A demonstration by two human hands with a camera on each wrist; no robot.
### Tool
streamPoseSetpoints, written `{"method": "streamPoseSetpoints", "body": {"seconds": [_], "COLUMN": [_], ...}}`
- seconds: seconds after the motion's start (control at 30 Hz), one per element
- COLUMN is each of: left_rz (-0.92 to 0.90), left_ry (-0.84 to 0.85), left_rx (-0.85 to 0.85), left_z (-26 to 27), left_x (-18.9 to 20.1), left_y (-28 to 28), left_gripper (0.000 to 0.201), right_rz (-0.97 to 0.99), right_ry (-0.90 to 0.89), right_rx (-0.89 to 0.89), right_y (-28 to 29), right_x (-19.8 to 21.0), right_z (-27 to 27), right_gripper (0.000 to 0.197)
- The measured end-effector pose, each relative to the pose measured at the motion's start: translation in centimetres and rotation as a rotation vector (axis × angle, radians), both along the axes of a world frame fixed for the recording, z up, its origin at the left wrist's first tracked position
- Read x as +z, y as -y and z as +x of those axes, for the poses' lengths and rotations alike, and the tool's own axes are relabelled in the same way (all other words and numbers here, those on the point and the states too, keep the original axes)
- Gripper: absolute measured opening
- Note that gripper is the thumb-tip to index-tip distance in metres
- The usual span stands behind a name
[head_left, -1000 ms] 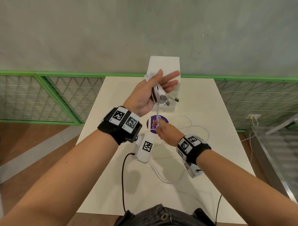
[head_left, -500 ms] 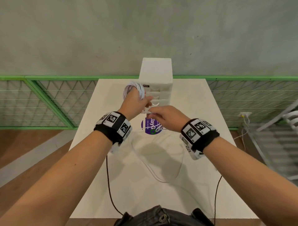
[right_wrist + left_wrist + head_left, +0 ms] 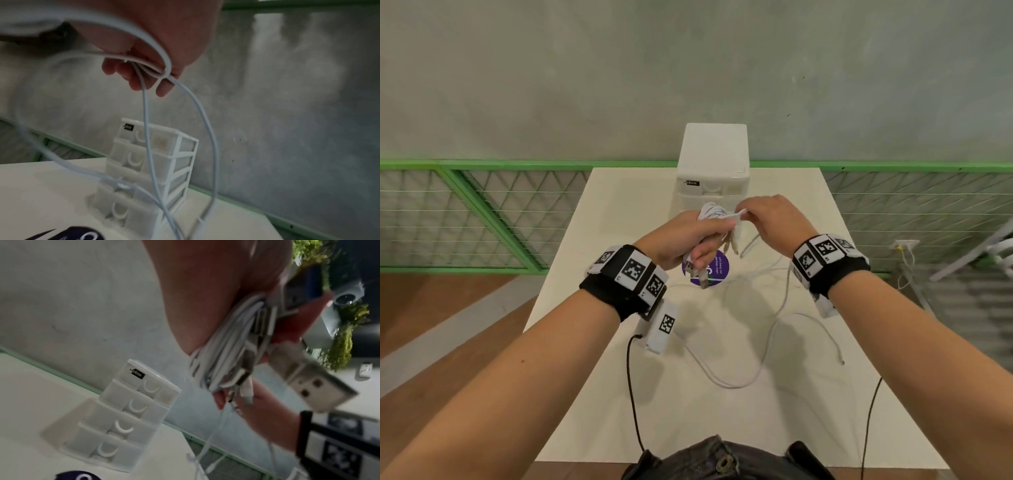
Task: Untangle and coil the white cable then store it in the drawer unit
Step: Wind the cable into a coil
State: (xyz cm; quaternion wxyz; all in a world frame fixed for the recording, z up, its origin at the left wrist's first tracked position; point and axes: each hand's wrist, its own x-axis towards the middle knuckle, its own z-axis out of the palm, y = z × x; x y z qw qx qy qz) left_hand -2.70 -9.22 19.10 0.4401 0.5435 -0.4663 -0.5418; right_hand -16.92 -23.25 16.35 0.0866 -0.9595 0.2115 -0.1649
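My left hand grips a bundle of white cable wound in loops around its fingers, with USB plugs hanging below the fist. The left wrist view shows those loops packed against the palm. My right hand pinches a strand of the same cable just right of the bundle. Loose cable trails down from both hands and lies in curves on the white table. The white drawer unit stands behind the hands with its several drawers closed.
A round purple sticker lies on the table under the hands. A small white tagged box hangs below my left wrist. Two black cords run off the near edge. Green mesh fencing borders the table, with a grey wall behind.
My left hand has turned from open palm up to a fist around the coil. My right hand rose from below the left to beside the bundle, pulling a strand across.
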Motion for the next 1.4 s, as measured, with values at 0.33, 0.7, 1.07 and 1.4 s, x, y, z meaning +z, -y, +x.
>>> {"method": "streamPoseSetpoints", "body": {"seconds": [0.33, 0.7, 1.07, 1.4], "left_rz": [-0.264, -0.471, -0.234, 0.028], "left_ry": [-0.471, -0.227, 0.544, 0.595], "left_rx": [0.186, 0.732, 0.397, 0.141], "left_z": [-0.8, 3.1, 3.1, 0.9], "left_x": [4.5, 4.3, -0.1, 0.1], "left_y": [1.0, 3.9, 2.0, 0.7], "left_gripper": [0.041, 0.063, 0.039, 0.038], "right_rz": [0.359, 0.316, 0.138, -0.039], "right_ry": [-0.177, -0.062, 0.215, 0.127], "right_rx": [-0.040, 0.194, 0.237, 0.067], "right_y": [-4.3, -7.0, -6.2, -1.1], "right_x": [-6.3, -5.2, -1.8, -3.8], "right_z": [1.0, 0.4, 0.0, -1.3], "right_gripper": [0.027, 0.017, 0.037, 0.032]}}
